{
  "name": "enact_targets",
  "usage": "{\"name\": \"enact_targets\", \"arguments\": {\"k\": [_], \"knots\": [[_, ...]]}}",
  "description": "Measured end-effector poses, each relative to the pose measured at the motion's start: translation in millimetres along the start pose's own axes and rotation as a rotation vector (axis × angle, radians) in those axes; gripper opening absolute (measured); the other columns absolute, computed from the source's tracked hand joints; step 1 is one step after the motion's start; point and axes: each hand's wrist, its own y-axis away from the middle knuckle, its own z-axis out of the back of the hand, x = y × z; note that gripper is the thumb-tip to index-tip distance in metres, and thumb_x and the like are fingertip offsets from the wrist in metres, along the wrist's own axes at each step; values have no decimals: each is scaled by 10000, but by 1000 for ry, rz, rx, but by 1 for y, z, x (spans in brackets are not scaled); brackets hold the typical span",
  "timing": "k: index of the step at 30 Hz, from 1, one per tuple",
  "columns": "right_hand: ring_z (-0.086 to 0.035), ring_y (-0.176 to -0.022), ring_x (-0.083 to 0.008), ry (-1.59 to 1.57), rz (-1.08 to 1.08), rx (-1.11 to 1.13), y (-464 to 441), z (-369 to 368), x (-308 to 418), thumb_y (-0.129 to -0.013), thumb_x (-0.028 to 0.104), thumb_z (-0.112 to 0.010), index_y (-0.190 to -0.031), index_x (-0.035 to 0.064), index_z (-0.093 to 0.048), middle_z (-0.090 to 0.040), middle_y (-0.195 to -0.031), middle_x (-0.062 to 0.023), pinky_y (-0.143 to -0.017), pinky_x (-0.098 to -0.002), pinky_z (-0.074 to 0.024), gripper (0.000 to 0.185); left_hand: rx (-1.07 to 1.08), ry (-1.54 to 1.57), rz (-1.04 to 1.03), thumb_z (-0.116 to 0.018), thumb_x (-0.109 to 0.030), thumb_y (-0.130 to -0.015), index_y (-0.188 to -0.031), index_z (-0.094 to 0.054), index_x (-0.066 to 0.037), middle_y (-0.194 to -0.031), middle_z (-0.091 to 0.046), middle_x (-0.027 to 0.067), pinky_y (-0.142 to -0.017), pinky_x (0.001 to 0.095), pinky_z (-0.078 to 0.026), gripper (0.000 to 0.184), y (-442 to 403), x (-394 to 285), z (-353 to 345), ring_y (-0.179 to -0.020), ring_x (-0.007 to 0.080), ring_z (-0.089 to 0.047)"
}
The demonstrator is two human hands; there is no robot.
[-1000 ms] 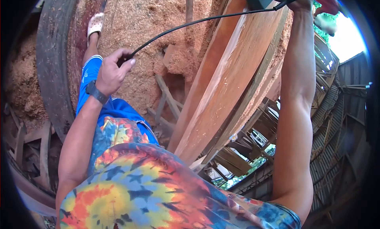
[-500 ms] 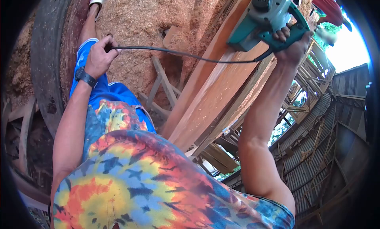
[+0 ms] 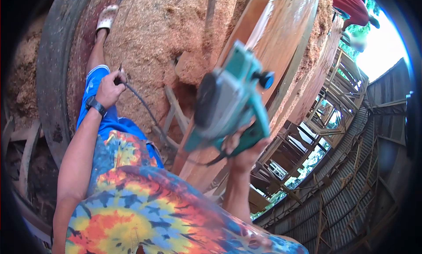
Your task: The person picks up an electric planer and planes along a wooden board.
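Observation:
My right hand [image 3: 246, 150] is wrapped round the rear handle of a teal electric planer [image 3: 233, 96], smeared a little by motion. The planer is over the near part of a long reddish-brown wooden board [image 3: 285, 30]; whether its base touches the wood I cannot tell. From the handle a black power cord [image 3: 145, 104] sags across to my left hand [image 3: 110, 88]. That hand is closed on the cord, beside my left thigh, with a dark watch on its wrist.
Wood shavings [image 3: 149, 38] cover the ground. Scrap sticks [image 3: 176, 107] lie by the board's left side. A large dark curved timber [image 3: 55, 69] runs along the left. At upper right is another person in red [image 3: 351, 5]. Corrugated metal sheeting [image 3: 343, 205] stands on the right.
The planer and my right hand have come back along the board toward my body, down and left in view. The cord has gone from nearly taut to slack. My left hand still grips it.

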Motion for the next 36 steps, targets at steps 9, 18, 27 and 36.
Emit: {"name": "enact_targets", "arguments": {"k": [9,18,27,36], "knots": [[-461,-446,-159,-51,-96,36,43,13,-8,-782,891,-410,-1034,49,-527,-472,-563,-24,-470,-325,-427,886,82,28,25,-659,-54,-714,-848,-635,11,-760,-664,96,-667,317,-502,150,-30,-36,-5,-715,176,-636],[-448,-398,-148,45,35,79,-100,-17,102,-870,848,-281,-996,50,-542,-441,-519,-6,-433,-312,-431,849,30,50,106,-630,-17,-744,-838,-626,1,-704,-636,49,-598,294,-487,95,-66,-64,-6,-648,130,-604],[-473,-468,-165,72,156,210,-323,-55,223,-955,747,-293,-1007,9,-536,-459,-596,-33,-514,-341,-471,779,59,137,162,-664,-63,-849,-937,-622,-18,-781,-636,27,-619,261,-488,108,-85,-98,28,-685,102,-598],[-478,-467,-171,-4,163,277,-381,-70,246,-974,690,-364,-1000,5,-543,-468,-595,-36,-515,-344,-473,708,141,9,70,-688,-137,-839,-924,-643,18,-783,-653,82,-677,311,-506,182,-46,-111,25,-732,157,-627]]}}
